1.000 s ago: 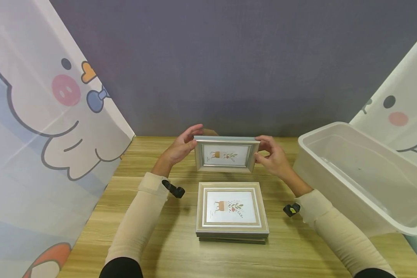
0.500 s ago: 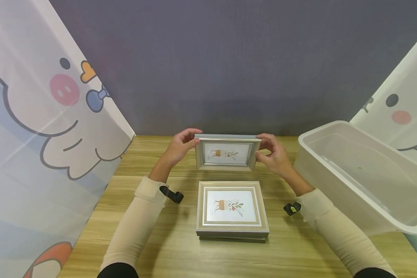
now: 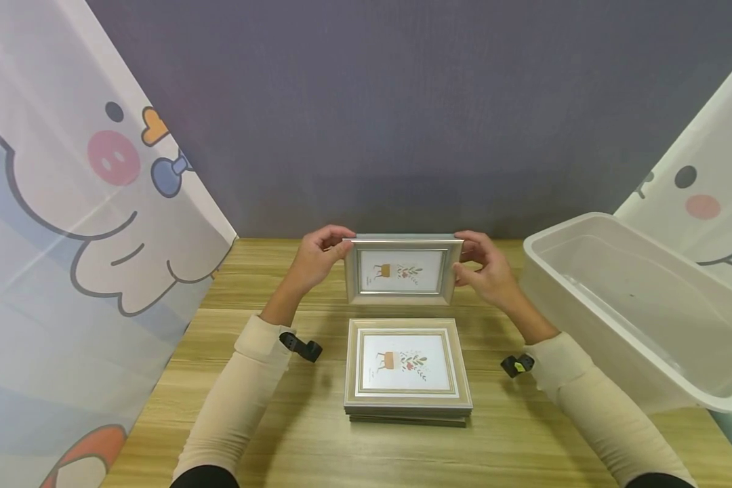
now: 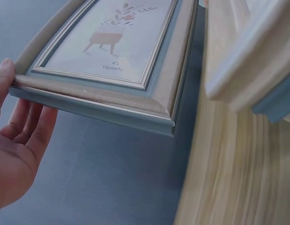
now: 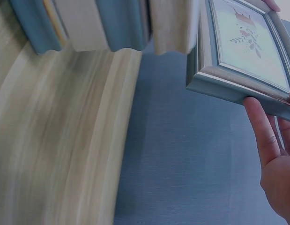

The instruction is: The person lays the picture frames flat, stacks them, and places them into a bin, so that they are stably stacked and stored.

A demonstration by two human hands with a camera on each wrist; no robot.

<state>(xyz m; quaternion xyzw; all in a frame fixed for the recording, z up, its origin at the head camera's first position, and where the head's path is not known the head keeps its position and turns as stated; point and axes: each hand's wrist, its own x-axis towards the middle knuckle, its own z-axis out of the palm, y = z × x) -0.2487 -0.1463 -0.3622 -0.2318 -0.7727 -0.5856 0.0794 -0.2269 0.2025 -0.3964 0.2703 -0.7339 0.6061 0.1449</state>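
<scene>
A silver-beige picture frame (image 3: 402,271) stands tilted up behind the stack, its flower-and-pot print facing me. My left hand (image 3: 317,259) pinches its left end, thumb on the front and fingers behind. At the other end my right hand (image 3: 488,270) grips it the same way. In the left wrist view the left hand (image 4: 18,145) holds a corner of the frame (image 4: 102,89). The right wrist view has the right hand (image 5: 276,154) under the frame's edge. In front lies a stack of picture frames (image 3: 409,366), a similar print on top.
A white plastic bin (image 3: 616,325) stands at the right side of the wooden table (image 3: 317,447). A grey wall (image 3: 402,122) rises behind the table. Printed cartoon panels (image 3: 55,271) flank it on both sides.
The held picture frame has shifted slightly to the right, with both hands still on it. The stack and the bin stay where they were.
</scene>
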